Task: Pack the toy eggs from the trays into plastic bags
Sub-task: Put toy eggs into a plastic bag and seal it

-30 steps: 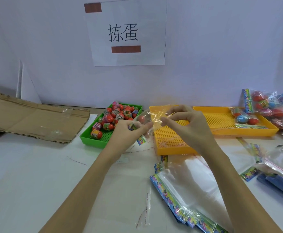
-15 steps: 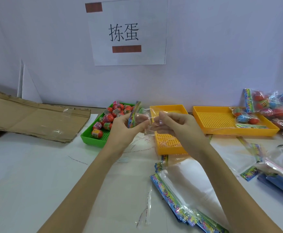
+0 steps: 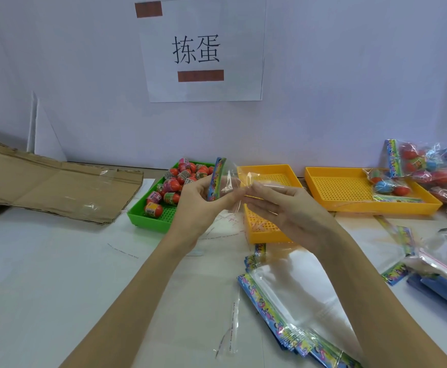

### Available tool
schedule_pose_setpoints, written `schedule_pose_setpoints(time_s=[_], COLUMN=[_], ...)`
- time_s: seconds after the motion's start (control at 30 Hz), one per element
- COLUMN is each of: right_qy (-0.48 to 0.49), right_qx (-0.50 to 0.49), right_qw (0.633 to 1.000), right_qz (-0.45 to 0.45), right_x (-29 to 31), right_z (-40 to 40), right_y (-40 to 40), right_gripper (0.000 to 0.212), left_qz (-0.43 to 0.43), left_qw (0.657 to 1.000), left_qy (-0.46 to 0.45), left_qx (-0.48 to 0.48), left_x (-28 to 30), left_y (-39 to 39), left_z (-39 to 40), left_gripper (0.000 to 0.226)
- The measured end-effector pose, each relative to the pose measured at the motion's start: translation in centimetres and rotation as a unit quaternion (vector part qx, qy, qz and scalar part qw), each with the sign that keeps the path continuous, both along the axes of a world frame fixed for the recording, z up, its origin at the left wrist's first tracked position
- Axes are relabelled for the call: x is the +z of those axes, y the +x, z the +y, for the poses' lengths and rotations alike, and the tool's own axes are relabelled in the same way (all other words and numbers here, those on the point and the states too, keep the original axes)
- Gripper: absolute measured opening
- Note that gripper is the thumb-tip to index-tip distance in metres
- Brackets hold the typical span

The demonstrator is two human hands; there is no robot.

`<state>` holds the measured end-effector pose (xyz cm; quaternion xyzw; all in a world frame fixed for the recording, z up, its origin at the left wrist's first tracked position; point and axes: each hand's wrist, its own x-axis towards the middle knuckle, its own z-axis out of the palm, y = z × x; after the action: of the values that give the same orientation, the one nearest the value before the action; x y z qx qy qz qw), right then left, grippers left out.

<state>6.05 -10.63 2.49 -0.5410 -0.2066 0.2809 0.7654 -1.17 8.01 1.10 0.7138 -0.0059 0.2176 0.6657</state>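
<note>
Toy eggs [image 3: 175, 185] heaped in green tray [image 3: 148, 219], behind L hand; none bagged yet. Plastic bag [image 3: 230, 181] held up between both hands over near orange tray [image 3: 264, 235], printed header strip now upright vs lying low 1 s ago. L hand [image 3: 201, 203]: thumb + fingers curled round header end. R hand [image 3: 283, 208]: fingers straighter than before, tips pinching the clear film, moved slightly L

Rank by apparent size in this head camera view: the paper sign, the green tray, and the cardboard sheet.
1. cardboard sheet, the widest, partly cut off at the left edge.
2. paper sign, close to it, so this order is unsure.
3. green tray, clearly smallest and partly hidden.
</note>
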Motion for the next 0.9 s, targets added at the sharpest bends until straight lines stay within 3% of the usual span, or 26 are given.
schedule_pose_setpoints(time_s=[0.13, 0.37, 0.5, 0.6, 0.73, 0.9], right_qy=[0.0, 0.005, 0.0, -0.02, -0.043, -0.06], right_qx=[0.009, 0.071, 0.059, 0.06, 0.03, 0.025], right_qw=[0.999, 0.996, 0.996, 0.994, 0.994, 0.991], right_qz=[-0.047, -0.061, -0.069, -0.086, -0.098, -0.113], right_x=[0.1, 0.3, 0.3, 0.3, 0.3, 0.4], right_z=[-0.3, -0.2, -0.1, -0.1, 0.1, -0.1], right_y=[0.1, -0.1, -0.2, -0.1, -0.3, -0.2], right_gripper=[0.024, 0.033, 0.036, 0.038, 0.035, 0.034], left_qz=[0.022, 0.041, 0.058, 0.046, -0.005, -0.001], left_qw=[0.999, 0.998, 0.997, 0.996, 0.998, 0.998], left_qy=[0.028, 0.009, 0.025, 0.068, 0.059, 0.06], left_qx=[-0.011, -0.05, -0.048, -0.032, -0.01, -0.013], left_x=[0.2, 0.1, 0.0, 0.0, 0.3, 0.1], left_y=[-0.1, -0.1, -0.1, 0.0, -0.1, 0.0], left_z=[0.1, -0.1, -0.4, -0.4, 0.5, 0.7], left_gripper=[0.027, 0.025, 0.022, 0.026, 0.02, 0.018])
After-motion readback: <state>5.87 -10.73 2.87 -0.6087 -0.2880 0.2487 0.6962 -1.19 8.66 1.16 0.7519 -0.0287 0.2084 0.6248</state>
